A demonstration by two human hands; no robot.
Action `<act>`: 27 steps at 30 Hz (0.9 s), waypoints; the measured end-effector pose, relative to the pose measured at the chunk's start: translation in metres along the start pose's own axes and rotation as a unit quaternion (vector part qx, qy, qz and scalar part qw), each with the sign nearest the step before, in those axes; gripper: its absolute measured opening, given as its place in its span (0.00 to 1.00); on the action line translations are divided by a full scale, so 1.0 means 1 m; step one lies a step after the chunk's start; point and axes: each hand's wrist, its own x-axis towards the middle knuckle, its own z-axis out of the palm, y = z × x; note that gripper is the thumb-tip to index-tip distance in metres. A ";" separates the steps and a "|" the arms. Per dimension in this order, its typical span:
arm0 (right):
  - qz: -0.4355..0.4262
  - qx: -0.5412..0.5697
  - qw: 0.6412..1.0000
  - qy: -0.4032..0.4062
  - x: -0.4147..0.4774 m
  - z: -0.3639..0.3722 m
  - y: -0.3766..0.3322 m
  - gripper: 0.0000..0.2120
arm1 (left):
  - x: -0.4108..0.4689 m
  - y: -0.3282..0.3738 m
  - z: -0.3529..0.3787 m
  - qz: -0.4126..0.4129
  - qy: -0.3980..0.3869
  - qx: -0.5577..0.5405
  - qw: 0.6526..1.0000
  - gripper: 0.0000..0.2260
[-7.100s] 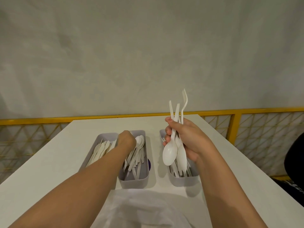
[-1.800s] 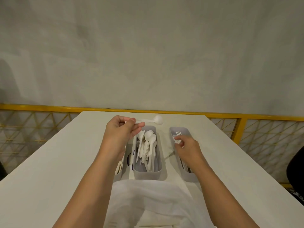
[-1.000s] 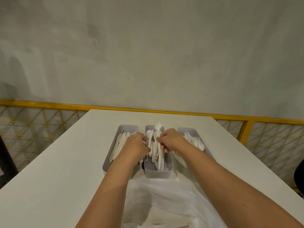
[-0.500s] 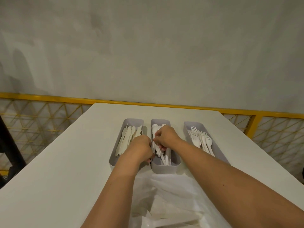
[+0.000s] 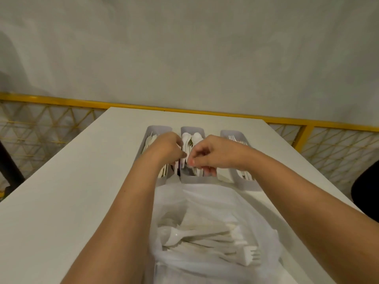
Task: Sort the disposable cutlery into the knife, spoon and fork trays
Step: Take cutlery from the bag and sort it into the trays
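With left hand and right hand curled nearly fingertip to fingertip over the spoon tray at 12 o'clock, hold on anything impossible to tell, nest the spoons flat, bowls at the far end, before dipping into the bagged cutlery at 6 o'clock.

Left hand, right hand hide spoon tray — partly.

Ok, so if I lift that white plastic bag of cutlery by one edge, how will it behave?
Probably floppy: the plastic bag is thin, see-through and crumpled, so it should sag rather than hold shape. Likely light, since only plastic cutlery shows inside. The loose pieces would probably slide to the low end, and the fork might snag the film.
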 end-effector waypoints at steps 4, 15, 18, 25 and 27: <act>-0.023 0.004 0.992 -0.126 -0.038 0.016 -0.003 0.08 | -0.017 0.012 -0.016 0.042 0.028 -0.022 0.998 0.15; -0.021 -0.182 0.965 -0.190 -0.062 0.069 0.008 0.30 | -0.053 0.010 -0.004 0.102 -0.089 0.133 0.982 0.07; -0.007 -0.165 0.974 -0.158 -0.060 0.072 0.012 0.22 | -0.051 -0.005 -0.007 0.066 -0.171 0.195 0.964 0.06; -0.022 -0.152 0.979 -0.131 -0.060 0.079 0.019 0.14 | -0.041 -0.018 -0.007 0.035 -0.228 0.227 0.946 0.04; -0.016 -0.154 0.979 -0.131 -0.059 0.080 0.019 0.12 | -0.039 -0.021 -0.008 0.024 -0.235 0.216 0.947 0.05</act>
